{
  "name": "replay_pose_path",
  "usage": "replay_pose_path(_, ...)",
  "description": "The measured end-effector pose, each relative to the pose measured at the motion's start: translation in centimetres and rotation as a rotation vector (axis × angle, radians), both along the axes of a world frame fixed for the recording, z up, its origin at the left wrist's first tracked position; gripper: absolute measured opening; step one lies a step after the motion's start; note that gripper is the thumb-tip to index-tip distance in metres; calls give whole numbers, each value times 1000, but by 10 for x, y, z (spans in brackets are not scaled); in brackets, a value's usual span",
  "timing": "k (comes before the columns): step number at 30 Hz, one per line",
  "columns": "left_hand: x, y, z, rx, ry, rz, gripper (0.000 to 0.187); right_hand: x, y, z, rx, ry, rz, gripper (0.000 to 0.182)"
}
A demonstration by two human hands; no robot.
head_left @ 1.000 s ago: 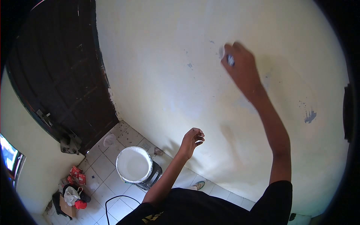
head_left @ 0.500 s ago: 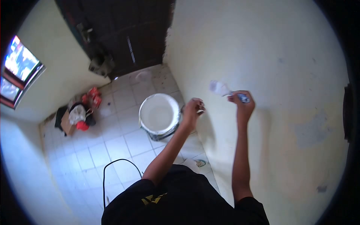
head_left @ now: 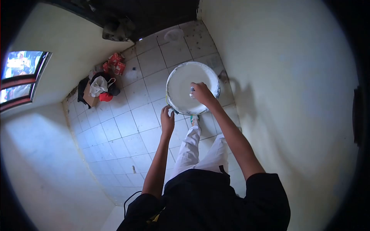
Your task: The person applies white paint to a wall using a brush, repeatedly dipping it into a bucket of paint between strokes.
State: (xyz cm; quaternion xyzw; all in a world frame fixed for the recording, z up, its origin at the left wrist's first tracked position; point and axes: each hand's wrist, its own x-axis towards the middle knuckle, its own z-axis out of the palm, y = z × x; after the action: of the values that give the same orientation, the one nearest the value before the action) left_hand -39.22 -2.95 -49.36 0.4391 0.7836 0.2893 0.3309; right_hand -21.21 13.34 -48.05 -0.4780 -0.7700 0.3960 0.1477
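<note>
A round white bucket (head_left: pixel 170 75) of pale paint (head_left: pixel 185 79) stands on the floor in front of me. My right hand (head_left: pixel 202 93) is closed around a paintbrush (head_left: pixel 192 89) above the paint, and most of the brush is hidden behind my fingers and the hand itself. At the bucket's lower left rim hovers my left hand (head_left: pixel 167 118), fingers loosely curved and thumb apart, with nothing seen in its grasp.
The pale wall (head_left: pixel 285 92) rises close on my right. Red packets (head_left: pixel 115 63), a white cloth (head_left: pixel 99 86) and a cardboard box (head_left: pixel 91 97) lie by the left wall. A dark door (head_left: pixel 162 13) is at the far end. My foot (head_left: pixel 195 121) is just below the bucket.
My right hand with the paintbrush has moved from the wall, left and down over the bucket. My left hand has shifted to the bucket's left rim, and my view has turned downward.
</note>
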Motion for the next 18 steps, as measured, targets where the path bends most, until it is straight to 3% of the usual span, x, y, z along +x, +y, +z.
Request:
replay_pose_path(1,2,2,-2,44,185,-124,36,-10,2,-12,30,-96,16,20)
replay_pose_path(2,3,4,-1,-116,131,-132,45,-17,3,-20,37,-118,28,20)
replay_pose_path(6,4,2,-12,-185,161,-234,60,-34,7,-52,-27,-115,15,20)
replay_pose_path(9,8,3,-11,-158,184,-248,61,-40,6,-63,-23,-39,-32,20)
replay_pose_path(11,10,3,-7,-163,172,-251,62,-44,6,-73,-306,152,-301,18)
replay_pose_path(12,10,3,-7,-166,184,-261,62,-45,7,-75,-305,154,-301,18)
replay_pose_path(14,8,2,-9,-142,220,-287,62,-44,9,-81,-598,416,-705,13)
replay_pose_path(15,8,3,-8,-141,222,-292,62,-45,9,-87,-598,420,-709,13)
replay_pose_path(17,7,5,-8,-176,191,-284,61,-48,9,-100,-733,790,-1149,12)
replay_pose_path(18,6,5,-9,-175,194,-289,61,-51,9,-105,-732,795,-1152,12)
